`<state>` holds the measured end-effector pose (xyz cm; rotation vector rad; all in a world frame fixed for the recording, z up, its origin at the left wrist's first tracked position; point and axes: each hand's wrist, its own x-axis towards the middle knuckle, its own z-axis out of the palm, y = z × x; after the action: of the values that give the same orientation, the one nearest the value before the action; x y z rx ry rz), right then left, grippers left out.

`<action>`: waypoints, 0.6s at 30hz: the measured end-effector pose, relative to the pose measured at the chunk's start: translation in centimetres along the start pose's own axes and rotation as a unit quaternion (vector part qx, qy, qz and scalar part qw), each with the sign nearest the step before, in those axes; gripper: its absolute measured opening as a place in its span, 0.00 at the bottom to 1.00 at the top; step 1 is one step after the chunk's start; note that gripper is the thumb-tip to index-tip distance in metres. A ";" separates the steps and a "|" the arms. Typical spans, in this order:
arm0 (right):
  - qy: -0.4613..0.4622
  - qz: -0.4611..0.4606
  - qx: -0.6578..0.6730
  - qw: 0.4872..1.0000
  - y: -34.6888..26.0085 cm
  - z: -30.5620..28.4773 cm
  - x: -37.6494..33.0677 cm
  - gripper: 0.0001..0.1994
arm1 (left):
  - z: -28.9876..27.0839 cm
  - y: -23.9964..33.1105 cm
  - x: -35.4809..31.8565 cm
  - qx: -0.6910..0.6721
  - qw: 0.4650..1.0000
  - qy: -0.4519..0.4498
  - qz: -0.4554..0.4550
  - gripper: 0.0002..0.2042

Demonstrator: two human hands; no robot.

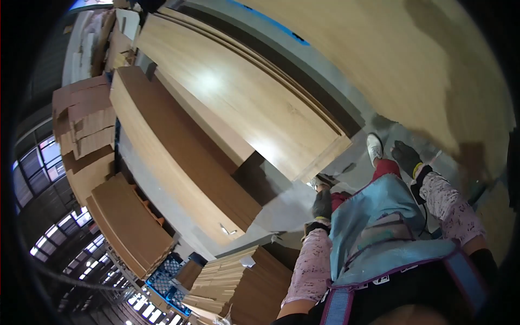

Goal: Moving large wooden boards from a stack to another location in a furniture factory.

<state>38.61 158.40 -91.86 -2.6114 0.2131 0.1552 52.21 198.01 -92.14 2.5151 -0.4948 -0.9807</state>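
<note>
My left hand, in a dark grey glove, hangs beside my blue apron near the close corner of a stack of long light-wood panels. Its fingers point forward, apart from any grip, and nothing shows in them. My right hand, also gloved in grey, hangs lower right by my leg, fingers loosely extended with nothing held. Beyond it lies a large light-wood panel surface. Patterned pink sleeves cover both forearms. A small loop or tag shows on another long panel stack to the left.
Flat brown cardboard stacks stand at the left. A pile of thin boards sits near blue plastic pallets at the lower left. Grey concrete floor shows between the stacks, with my white shoe on it.
</note>
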 end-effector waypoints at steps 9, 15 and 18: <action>-0.004 0.330 0.103 0.938 2.5 13.4 11.7 0.27 | 3.7 -13.3 10.0 -0.034 0.993 -0.040 -0.108 0.14; -0.010 0.361 0.046 0.931 2.1 17.3 13.9 0.25 | 2.8 -7.8 17.7 -0.416 0.848 0.046 -0.324 0.29; 0.024 0.351 0.040 0.935 -0.6 19.0 15.7 0.25 | 3.1 -9.3 18.4 -0.191 0.930 0.169 -0.266 0.24</action>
<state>52.81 166.49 -110.29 -2.3429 1.1389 0.3165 64.41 196.88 -109.01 2.4083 0.4660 -0.6936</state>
